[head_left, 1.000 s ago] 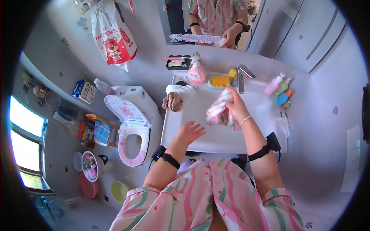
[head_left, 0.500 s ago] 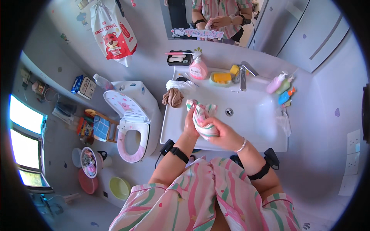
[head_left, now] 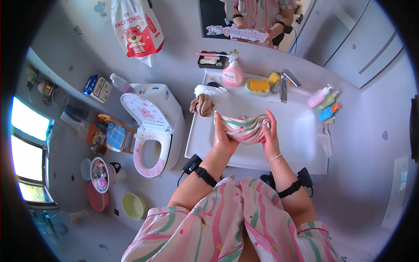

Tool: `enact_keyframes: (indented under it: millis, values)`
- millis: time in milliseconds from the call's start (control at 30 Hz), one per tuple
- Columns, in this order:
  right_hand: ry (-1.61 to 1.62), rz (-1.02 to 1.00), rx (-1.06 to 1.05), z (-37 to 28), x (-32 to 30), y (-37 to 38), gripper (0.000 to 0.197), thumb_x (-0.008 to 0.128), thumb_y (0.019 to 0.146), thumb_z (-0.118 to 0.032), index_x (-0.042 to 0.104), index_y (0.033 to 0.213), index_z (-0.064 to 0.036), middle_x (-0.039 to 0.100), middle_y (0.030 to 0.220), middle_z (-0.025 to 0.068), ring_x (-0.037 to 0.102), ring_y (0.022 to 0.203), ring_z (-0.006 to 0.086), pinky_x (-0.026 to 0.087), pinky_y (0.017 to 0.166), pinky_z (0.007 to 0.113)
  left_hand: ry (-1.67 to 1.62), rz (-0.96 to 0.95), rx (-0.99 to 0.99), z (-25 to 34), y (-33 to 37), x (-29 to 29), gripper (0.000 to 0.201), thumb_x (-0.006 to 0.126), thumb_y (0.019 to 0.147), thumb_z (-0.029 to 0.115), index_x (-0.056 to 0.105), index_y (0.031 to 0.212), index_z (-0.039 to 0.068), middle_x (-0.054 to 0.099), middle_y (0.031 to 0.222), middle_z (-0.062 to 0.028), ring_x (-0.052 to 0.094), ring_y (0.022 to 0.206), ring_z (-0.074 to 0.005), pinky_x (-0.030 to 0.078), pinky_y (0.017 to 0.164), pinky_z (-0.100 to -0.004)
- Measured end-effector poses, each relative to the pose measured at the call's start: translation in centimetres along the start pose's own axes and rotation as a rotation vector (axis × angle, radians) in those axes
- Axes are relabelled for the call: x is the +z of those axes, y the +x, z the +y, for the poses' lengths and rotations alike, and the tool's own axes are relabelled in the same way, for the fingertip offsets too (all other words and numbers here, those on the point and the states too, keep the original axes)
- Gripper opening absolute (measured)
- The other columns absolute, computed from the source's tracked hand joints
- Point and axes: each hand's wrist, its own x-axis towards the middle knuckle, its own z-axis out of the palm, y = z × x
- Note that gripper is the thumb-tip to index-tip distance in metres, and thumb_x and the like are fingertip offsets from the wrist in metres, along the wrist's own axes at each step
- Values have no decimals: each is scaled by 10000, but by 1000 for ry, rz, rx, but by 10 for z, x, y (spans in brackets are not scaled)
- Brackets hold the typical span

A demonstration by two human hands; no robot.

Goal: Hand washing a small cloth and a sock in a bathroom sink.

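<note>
Between my hands, over the white sink (head_left: 301,131), is a bunched piece of striped cloth (head_left: 245,129) in pink, white and green. My left hand (head_left: 223,136) grips its left end, and my right hand (head_left: 270,133) has hold of the right end, fingers curled around the folds. The cloth hangs in loose folds and hides the drain. Close by on the sink's left ledge lie a crumpled brown cloth (head_left: 202,105) and a white cloth (head_left: 212,92).
Along the sink's back stand a pink pump bottle (head_left: 233,74), a soap dish with a yellow sponge (head_left: 258,85) and a chrome faucet (head_left: 284,85). Several bottles (head_left: 321,97) crowd the right corner. A toilet (head_left: 152,150) is to the left, with basins (head_left: 133,206) on the floor.
My hands have moved apart, and the cloth, bunched tightly before, is now spread wider between them. My right hand has turned upright at the cloth's right end. The view has shifted slightly.
</note>
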Motion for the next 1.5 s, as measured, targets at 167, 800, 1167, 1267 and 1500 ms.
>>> enact_keyframes:
  millis: [167, 800, 1167, 1267, 1500]
  values:
    - [-498, -15, -265, 6, 23, -2, 305, 671, 911, -301, 602, 1031, -29, 592, 1038, 118, 555, 984, 190, 439, 871, 311, 445, 171, 163, -27, 3, -7, 268, 641, 891, 256, 575, 1013, 28, 611, 864, -51, 613, 755, -168, 507, 699, -334]
    - [410, -211, 889, 95, 75, 32, 387, 479, 936, -317, 571, 1206, -57, 646, 1137, 90, 635, 1020, 208, 521, 840, 342, 803, 116, 123, 107, -1, -85, 552, 505, 998, 311, 299, 1482, 143, 505, 1335, -64, 528, 1184, -189, 444, 982, -375]
    - [-1111, -247, 379, 158, 130, 62, 383, 614, 859, -307, 620, 1193, -120, 541, 1259, 215, 596, 1054, 326, 493, 901, 430, 1843, 597, 711, 168, 48, -178, 370, 607, 916, 246, 572, 1202, 14, 460, 1354, -238, 450, 1264, -403, 391, 1032, -469]
    - [-1193, -297, 110, 160, 138, 77, 422, 668, 803, -383, 680, 1092, -76, 572, 1179, 243, 579, 1077, 359, 454, 949, 437, 1966, 268, 1070, 174, 58, -217, 564, 621, 878, 349, 489, 1341, 55, 419, 1388, -270, 410, 1291, -433, 360, 1046, -521]
    - [-1337, 162, 94, 148, 209, 117, 618, 744, 704, -552, 690, 964, 6, 646, 1077, 237, 615, 1028, 380, 496, 900, 447, 2376, 268, 465, 135, 16, -142, 935, 728, 706, 616, 395, 1454, 164, 266, 1563, -93, 73, 1436, -516, 134, 1065, -744]
